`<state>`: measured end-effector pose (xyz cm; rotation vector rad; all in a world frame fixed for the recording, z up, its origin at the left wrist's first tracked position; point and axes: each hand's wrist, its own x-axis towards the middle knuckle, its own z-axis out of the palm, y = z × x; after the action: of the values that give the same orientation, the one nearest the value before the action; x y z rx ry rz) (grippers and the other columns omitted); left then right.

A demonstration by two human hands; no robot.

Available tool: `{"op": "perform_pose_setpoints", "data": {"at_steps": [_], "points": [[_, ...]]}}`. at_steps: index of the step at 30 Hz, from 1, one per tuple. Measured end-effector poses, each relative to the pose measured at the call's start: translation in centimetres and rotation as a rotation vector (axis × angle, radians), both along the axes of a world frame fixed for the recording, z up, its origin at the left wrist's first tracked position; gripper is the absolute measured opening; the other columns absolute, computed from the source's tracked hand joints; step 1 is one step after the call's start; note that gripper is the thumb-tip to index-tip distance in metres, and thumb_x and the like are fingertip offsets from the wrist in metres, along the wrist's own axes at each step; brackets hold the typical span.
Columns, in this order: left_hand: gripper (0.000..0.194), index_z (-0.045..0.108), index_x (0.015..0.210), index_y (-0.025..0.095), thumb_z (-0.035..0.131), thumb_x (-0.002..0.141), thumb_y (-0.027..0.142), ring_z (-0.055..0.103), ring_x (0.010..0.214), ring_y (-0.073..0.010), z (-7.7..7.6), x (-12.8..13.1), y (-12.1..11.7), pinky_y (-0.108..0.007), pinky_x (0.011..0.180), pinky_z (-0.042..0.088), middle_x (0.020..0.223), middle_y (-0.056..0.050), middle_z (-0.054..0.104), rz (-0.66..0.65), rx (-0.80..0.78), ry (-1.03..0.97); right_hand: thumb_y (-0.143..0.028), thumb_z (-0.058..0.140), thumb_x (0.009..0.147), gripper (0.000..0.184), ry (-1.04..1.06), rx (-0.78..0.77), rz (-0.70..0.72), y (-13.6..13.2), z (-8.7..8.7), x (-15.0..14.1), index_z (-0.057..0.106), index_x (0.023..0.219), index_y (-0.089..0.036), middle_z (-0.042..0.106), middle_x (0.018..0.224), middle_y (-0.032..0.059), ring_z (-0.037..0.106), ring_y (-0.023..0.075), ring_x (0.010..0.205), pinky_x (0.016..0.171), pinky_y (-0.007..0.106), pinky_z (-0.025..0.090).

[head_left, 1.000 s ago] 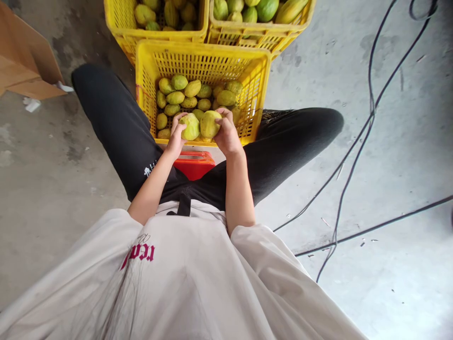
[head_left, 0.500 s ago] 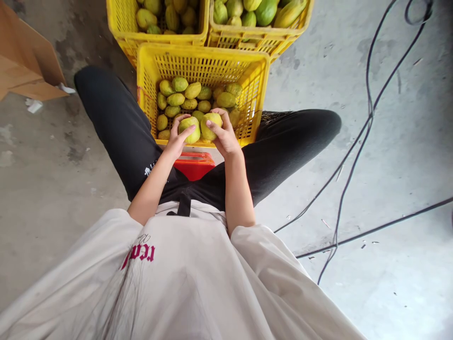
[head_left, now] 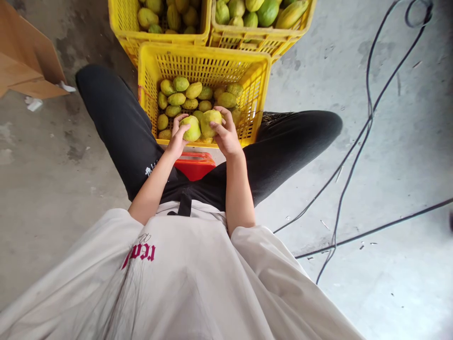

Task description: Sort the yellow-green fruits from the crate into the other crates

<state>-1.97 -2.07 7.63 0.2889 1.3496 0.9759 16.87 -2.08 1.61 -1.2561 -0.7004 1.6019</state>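
Observation:
My left hand [head_left: 177,137] is closed around a yellow-green papaya [head_left: 192,129], thumb on top and fingers along its far side. A second, yellower papaya [head_left: 209,122] sits in my right hand [head_left: 229,135], gripped between thumb and curled fingers. The two fruits are side by side and appear to touch. Both are held above the near edge of a yellow plastic crate [head_left: 205,50]. Inside it lie several more papayas [head_left: 177,99], mostly toward the left and middle; my hands hide some of them.
Two more yellow crates, one at back left [head_left: 161,37] and one at back right [head_left: 258,32], hold papayas. A red plastic stool [head_left: 195,166] shows between my legs. An open cardboard box [head_left: 30,56] stands at left. Black cables [head_left: 357,146] cross the concrete floor at right.
Both papayas have turned slightly in my fingers, and my left thumb has slid back toward the fruit's edge. My hands stay in nearly the same place over the crate.

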Motion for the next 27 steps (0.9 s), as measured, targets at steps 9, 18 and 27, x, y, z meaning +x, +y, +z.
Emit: {"op": "perform_pose_setpoints", "data": {"at_steps": [9,18,27], "points": [[0.023,0.078,0.131,0.029,0.092,0.113,0.022,0.083,0.146,-0.0285,-0.7,-0.4,-0.7,-0.044,0.120,0.077,0.143,-0.005,0.082,-0.080,0.088,-0.039,-0.059,0.123,0.085,0.068,0.061,0.067,0.027,-0.1,2.4,-0.1,0.079,0.133,-0.041,0.084,0.148,-0.0015,0.067,0.0282,0.153,0.126,0.040,0.066],[0.028,0.072,0.135,0.031,0.092,0.115,0.027,0.084,0.148,-0.0262,-0.1,0.2,-0.4,-0.037,0.119,0.076,0.144,-0.004,0.082,0.006,0.020,-0.026,-0.064,0.092,0.108,0.043,0.081,0.023,-0.020,0.2,1.5,-0.8,0.075,0.137,-0.036,0.083,0.138,0.0030,0.080,0.0323,0.145,0.108,0.040,0.077],[0.020,0.067,0.129,0.030,0.084,0.120,0.023,0.083,0.150,-0.0257,0.4,0.5,-0.3,-0.038,0.121,0.074,0.144,-0.004,0.081,0.046,-0.020,-0.032,-0.055,0.107,0.096,0.057,0.138,-0.040,0.038,-0.1,3.6,-0.1,0.079,0.143,-0.043,0.088,0.148,0.0002,0.069,0.0353,0.163,0.133,0.045,0.069]]}}
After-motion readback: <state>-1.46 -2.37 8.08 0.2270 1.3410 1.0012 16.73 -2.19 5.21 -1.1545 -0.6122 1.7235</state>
